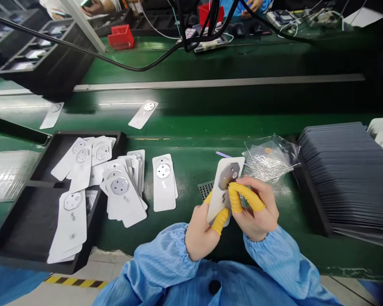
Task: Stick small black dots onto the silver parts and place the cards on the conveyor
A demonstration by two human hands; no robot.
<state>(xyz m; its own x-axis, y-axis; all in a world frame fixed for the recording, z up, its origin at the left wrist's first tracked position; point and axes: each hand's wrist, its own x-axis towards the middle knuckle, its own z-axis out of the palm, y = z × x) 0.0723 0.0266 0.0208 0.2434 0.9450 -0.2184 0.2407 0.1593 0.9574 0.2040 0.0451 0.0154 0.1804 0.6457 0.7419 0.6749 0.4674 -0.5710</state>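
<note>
1. Far left: one batch of clear plastic pieces (11, 174), layers too merged to count.
2. One loose panel (51, 117) on the green surface behind the tray.
3. One black tray (15, 225), two compartments: at least four white panels (81, 163) heaped in the far one, at least three overlapping at the near one's right side.
4. Right of the tray: one fanned pile (127, 206), several panels, exact count hidden.
5. Further back, one more single panel (142, 115).
6. Two panels stacked askew (164, 197), near me.
7. One perforated plate (205, 189), partly behind my held panel.
8. My left hand (202, 231) grips one held panel (218, 196) low down, thumb in front; two yellow finger cots visible. Panel is tilted up, in front of my body.
9. One purple stick (222, 154), partly behind it.
10. My right hand (255, 212): fingertips nearly together at the disc (229, 175); can't tell if they pinch anything. Two cots visible.
11. Crumpled clear plastic (270, 163).
12. One dark box of sheets (341, 174), too many to count.
</note>
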